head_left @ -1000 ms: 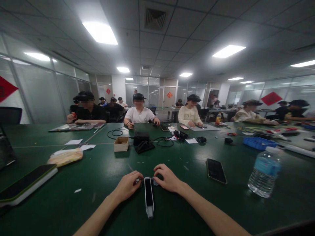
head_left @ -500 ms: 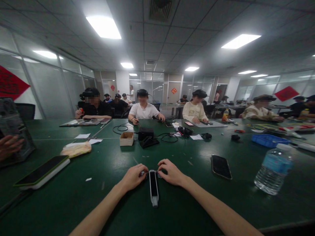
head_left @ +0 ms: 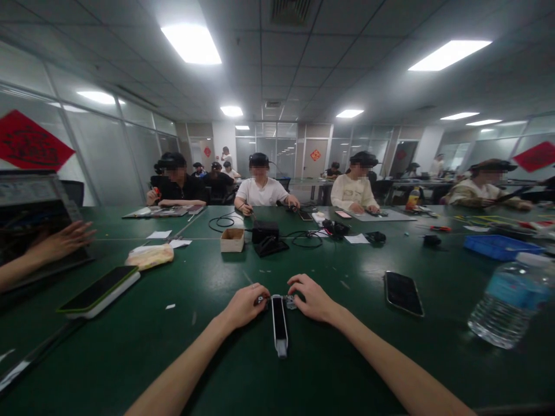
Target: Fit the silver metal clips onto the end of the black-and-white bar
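A slim black and white stick-shaped device (head_left: 280,323) lies lengthwise on the green table (head_left: 182,341) in front of me. My left hand (head_left: 243,305) is closed at the left of its far end, fingertips pinched on a small metallic part there. My right hand (head_left: 313,297) curls over the right of that same end, fingers pressed on a small part. Both forearms reach in from the bottom edge.
A dark phone (head_left: 403,293) lies right of my hands, a water bottle (head_left: 508,299) farther right. A tablet in a green case (head_left: 99,291) lies left; another person's hand (head_left: 60,242) rests on a laptop. A cardboard box (head_left: 232,239), cables and seated people are across the table.
The view has swung left and up, bringing the neighbour's hand and laptop into sight at left. My hands stay on the device's far end, hardly shifted.
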Tool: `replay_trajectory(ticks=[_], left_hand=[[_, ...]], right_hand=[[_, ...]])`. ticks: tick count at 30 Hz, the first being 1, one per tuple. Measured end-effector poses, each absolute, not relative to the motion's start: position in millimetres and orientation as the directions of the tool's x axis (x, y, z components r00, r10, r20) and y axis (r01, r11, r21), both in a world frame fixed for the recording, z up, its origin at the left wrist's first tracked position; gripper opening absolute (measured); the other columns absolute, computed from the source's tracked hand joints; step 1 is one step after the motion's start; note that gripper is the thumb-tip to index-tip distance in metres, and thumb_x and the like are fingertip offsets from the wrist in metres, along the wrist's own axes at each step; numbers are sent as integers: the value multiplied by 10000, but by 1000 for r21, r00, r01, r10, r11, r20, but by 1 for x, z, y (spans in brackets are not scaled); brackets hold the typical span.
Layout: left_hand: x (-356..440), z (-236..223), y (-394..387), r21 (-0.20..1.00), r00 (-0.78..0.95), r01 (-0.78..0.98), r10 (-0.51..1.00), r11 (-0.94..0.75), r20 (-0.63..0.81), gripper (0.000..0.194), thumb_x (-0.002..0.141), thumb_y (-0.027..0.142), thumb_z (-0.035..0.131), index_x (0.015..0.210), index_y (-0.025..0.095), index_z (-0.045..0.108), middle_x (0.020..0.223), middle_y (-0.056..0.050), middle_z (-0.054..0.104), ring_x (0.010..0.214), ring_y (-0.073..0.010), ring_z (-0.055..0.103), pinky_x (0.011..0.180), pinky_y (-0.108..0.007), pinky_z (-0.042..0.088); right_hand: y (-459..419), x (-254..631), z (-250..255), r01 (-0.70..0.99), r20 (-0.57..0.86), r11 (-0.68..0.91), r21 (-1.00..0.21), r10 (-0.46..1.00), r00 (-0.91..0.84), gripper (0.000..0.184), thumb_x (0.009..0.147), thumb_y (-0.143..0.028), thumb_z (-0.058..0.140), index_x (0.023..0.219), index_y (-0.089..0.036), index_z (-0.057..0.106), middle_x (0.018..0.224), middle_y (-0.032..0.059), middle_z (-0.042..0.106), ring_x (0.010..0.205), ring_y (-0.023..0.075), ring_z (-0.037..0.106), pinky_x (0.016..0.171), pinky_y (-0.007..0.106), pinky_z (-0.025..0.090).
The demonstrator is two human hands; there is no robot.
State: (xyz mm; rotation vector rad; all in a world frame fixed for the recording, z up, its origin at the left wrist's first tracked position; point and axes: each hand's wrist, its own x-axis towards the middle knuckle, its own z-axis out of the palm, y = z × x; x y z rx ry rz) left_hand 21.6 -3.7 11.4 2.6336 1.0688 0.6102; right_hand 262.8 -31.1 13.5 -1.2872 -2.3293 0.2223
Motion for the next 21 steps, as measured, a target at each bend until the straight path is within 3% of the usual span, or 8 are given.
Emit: replay_trajectory(ticks=[8, 14, 21], left_hand=[[23, 16, -7, 348, 644, 626, 714, -698, 273, 191, 826, 164, 475, 962, 193, 606, 919, -20, 613, 770, -136, 584, 681, -227, 446], [22, 12, -5, 347, 615, 638, 726, -687, 307, 200, 835, 162, 447, 968, 191, 595, 936, -27, 616, 791, -146, 584, 731, -255, 451], [21, 8, -2, 336, 590, 635, 717, -696, 372, 222, 839, 115, 424, 980, 185, 581, 955, -35, 614, 815, -151, 589, 749, -260, 449]], right_hand=[[-26, 285, 30, 801, 344, 564, -199, 806, -482, 207, 804, -187, 500, 952, -168, 643, 1030, 76, 600, 974, 206, 532, 883, 368, 419], [-24, 305, 31, 832, 156, 497, -246, 867, -472, 203, 743, -248, 585, 927, -197, 657, 915, 54, 627, 840, 200, 577, 768, 319, 449], [-22, 303, 26, 843, 107, 471, -260, 882, -459, 126, 731, -154, 570, 796, -190, 672, 800, 31, 629, 726, 157, 578, 635, 241, 425]])
